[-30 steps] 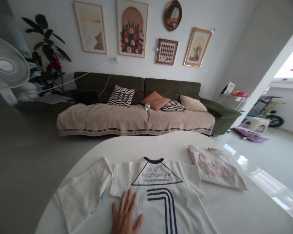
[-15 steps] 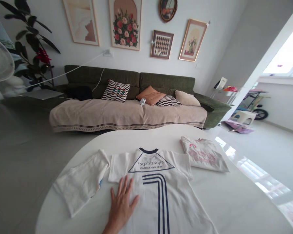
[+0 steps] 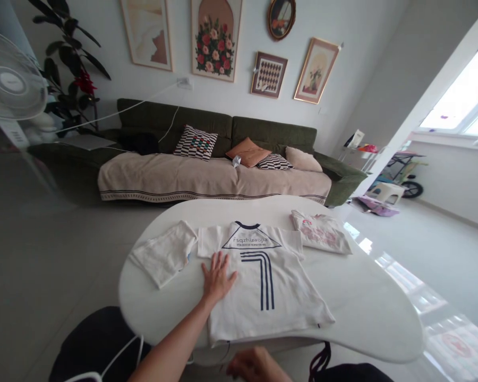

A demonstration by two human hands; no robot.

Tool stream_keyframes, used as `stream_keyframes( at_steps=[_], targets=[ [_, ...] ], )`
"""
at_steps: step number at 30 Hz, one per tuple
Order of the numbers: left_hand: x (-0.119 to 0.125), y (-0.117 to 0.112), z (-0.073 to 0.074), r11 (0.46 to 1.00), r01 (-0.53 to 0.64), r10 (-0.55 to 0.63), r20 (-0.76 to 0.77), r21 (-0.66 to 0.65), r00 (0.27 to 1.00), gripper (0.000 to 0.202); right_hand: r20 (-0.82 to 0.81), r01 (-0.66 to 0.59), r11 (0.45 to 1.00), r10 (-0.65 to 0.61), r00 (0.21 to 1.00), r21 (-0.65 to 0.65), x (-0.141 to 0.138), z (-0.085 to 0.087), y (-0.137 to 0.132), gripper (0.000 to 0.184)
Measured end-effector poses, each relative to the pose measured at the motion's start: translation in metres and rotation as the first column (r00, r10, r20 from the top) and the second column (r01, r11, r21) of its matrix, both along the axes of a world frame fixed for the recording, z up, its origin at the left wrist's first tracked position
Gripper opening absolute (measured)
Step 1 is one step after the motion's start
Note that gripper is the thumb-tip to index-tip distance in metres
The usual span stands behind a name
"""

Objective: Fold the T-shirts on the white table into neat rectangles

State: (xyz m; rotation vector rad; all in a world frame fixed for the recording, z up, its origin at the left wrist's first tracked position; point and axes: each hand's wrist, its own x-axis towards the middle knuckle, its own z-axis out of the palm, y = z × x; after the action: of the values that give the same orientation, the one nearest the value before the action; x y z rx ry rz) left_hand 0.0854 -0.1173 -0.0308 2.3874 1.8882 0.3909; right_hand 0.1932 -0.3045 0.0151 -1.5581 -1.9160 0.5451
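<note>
Two hands: the left hand (image 3: 219,278), fingers (image 3: 223,263) spread, rests empty on a "Fsqzhizaojia" T-shirt (image 3: 263,313); right hand (image 3: 255,366) unclear.

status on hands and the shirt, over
Left hand flat on white t-shirt, navy 7 side up. Right hand low by table edge, off the shirt. Folded white garment against its sleeve.

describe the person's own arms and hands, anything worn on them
Both forearms are bare, with no sleeves showing. The left hand wears no gloves, rings, watch or bracelet. The right hand is also ungloved, but it is partly out of view, so small details can't be told.
</note>
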Motion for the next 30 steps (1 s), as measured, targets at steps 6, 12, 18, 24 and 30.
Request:
stream_keyframes(
  at_steps=[6,12,18,24,30],
  targets=[
    [0.0,0.002,-0.002,1.0,-0.007,0.007,0.015,0.012,1.0,0.06,0.094,0.157,0.97,-0.177,0.98,0.183,0.003,-0.016,0.074,0.029],
    [-0.003,0.004,-0.008,1.0,-0.009,0.007,0.06,0.027,0.998,0.048,0.29,0.154,0.95,-0.234,0.928,0.273,-0.012,-0.07,0.08,0.041],
    [-0.013,0.035,0.015,0.996,-0.086,0.086,0.092,0.003,0.992,0.036,0.341,0.064,0.971,-0.143,0.929,0.232,0.001,-0.085,0.081,0.05],
    [-0.03,0.115,0.027,0.992,-0.122,0.123,0.038,-0.032,0.992,0.035,0.305,0.073,0.975,-0.136,0.942,0.209,0.005,-0.098,0.082,0.05],
    [-0.048,0.145,0.026,0.994,-0.103,0.102,-0.016,-0.048,0.995,0.048,0.279,0.225,0.927,-0.311,0.909,0.298,-0.023,-0.111,0.076,0.038]
  ],
)
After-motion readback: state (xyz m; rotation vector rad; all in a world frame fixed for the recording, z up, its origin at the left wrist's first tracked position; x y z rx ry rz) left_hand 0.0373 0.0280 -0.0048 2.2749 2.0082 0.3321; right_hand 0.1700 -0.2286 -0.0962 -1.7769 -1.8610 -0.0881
